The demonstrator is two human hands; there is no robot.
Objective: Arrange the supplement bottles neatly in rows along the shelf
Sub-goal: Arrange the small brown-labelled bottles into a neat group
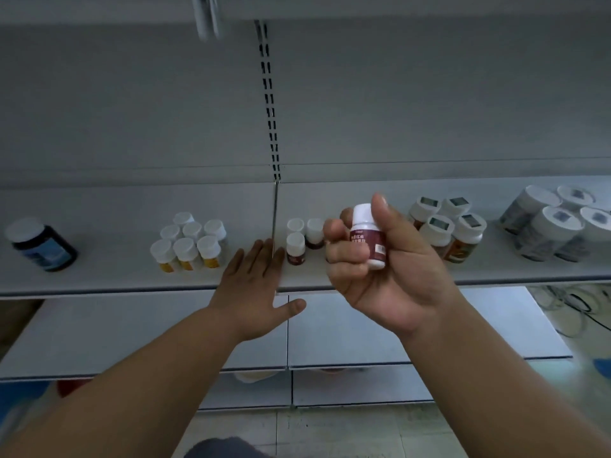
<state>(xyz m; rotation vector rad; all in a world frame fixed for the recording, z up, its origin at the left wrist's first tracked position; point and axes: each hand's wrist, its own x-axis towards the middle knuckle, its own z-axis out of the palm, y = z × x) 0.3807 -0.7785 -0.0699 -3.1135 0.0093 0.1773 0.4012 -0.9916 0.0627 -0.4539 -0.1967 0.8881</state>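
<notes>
My right hand point(380, 276) grips a small white bottle with a maroon label point(367, 238), lifted above the shelf's front edge. Behind it on the grey shelf point(99, 276) stand three more maroon-label bottles point(295, 247). My left hand point(254, 282) lies flat with straight fingers at the shelf's front edge, just left of those bottles, holding nothing. A cluster of several yellow-label bottles point(188, 247) stands left of it. Orange-label bottles with white caps point(446, 229) stand right of my right hand.
A dark blue jar with a white lid point(41, 244) sits at the far left of the shelf. Large white-capped tubs point(555, 223) crowd the far right. A slotted upright point(271, 110) runs down the back panel. A lower shelf point(330, 338) and loose cables point(568, 309) lie below.
</notes>
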